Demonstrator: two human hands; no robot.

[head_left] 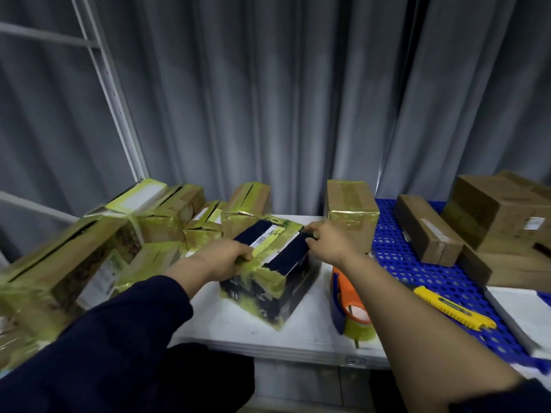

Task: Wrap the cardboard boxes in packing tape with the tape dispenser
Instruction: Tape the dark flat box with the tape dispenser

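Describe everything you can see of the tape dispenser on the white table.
The tape dispenser has an orange plastic body with a blue guard and carries a roll of yellowish clear tape at its near end. It lies on the white table, right of the dark box, beside the blue perforated mat. No hand holds it; the right forearm crosses over it, hiding part.

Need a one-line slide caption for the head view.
Left hand and right hand grip the partly taped dark box on the white table; tape dispenser lies beside it.
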